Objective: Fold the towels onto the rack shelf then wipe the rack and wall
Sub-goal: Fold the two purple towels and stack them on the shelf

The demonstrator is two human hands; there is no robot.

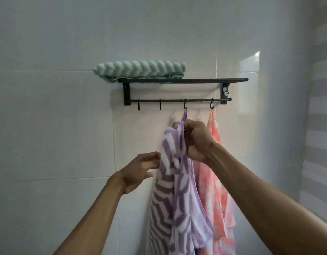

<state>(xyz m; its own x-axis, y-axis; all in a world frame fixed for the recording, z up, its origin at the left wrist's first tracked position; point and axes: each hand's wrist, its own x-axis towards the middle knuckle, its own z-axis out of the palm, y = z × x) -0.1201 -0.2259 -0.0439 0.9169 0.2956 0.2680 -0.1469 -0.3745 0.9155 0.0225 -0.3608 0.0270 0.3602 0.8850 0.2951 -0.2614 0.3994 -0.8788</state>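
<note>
A black wall rack [183,80] carries a folded green-and-white towel [140,69] on the left half of its shelf. A purple-and-white patterned towel [177,190] hangs by its loop from the third hook [185,106]. My right hand [195,140] grips its upper edge just below that hook. My left hand [140,170] touches the towel's left edge lower down, fingers loosely bent. A pink-and-white towel [216,181] hangs from the fourth hook [212,106], partly behind my right arm.
Two bare hooks [138,107] hang at the left end of the lower bar. The white tiled wall [57,135] surrounds the rack. A striped grey-and-white blind or curtain [319,126] fills the right edge.
</note>
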